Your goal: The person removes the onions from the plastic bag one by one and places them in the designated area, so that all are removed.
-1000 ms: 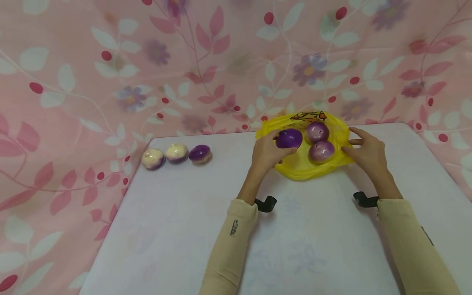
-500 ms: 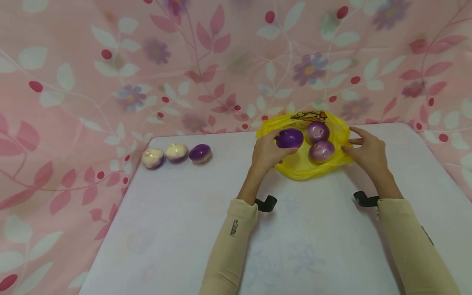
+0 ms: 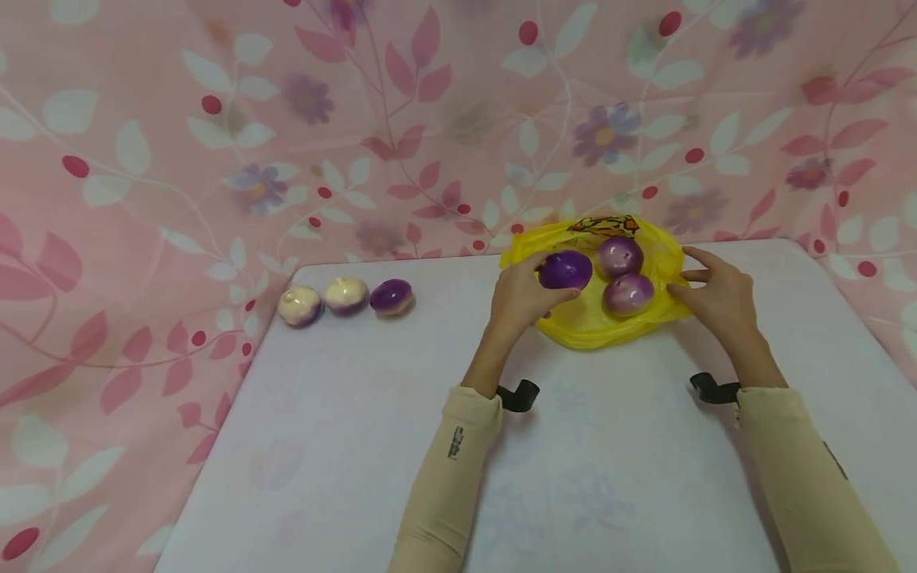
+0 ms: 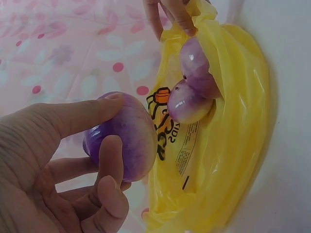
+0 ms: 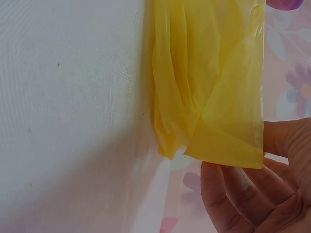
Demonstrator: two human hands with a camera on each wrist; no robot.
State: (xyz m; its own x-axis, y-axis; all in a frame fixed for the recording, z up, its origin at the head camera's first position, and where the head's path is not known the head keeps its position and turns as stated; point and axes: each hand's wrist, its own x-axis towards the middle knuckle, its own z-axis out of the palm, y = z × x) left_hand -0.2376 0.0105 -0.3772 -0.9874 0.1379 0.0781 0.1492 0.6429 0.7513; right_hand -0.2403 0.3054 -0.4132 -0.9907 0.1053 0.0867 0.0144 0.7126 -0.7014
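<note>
Pinched by the left hand [image 3: 517, 298] at the mouth of the yellow bag [image 3: 583, 336], the purple vegetable [image 3: 567, 270], being glossy, could slip, or the opening sag if the right hand [image 3: 722, 298] loosens its edge-pinching grip.

Beige sleeves [image 3: 447, 469] — dark markings [image 3: 455, 442] — black wrist pieces [image 3: 519, 395]

Well left of your left fingers [image 4: 111, 154], two cream-topped vegetables [image 3: 346, 295] and a glossy purple-topped vegetable [image 3: 392, 297] are lying in a row, the purple-topped one sitting nearest those fingers. Beneath your fingers, a white tabletop [image 3: 358, 446] is showing faint bluish blotches [image 3: 598, 501]. Beyond your fingers, a pink backdrop [image 3: 458, 79] is rising, with leaves [image 3: 424, 38], dark-pink dots [image 3: 528, 33] and flowers [image 3: 605, 137] spreading over it.
</note>
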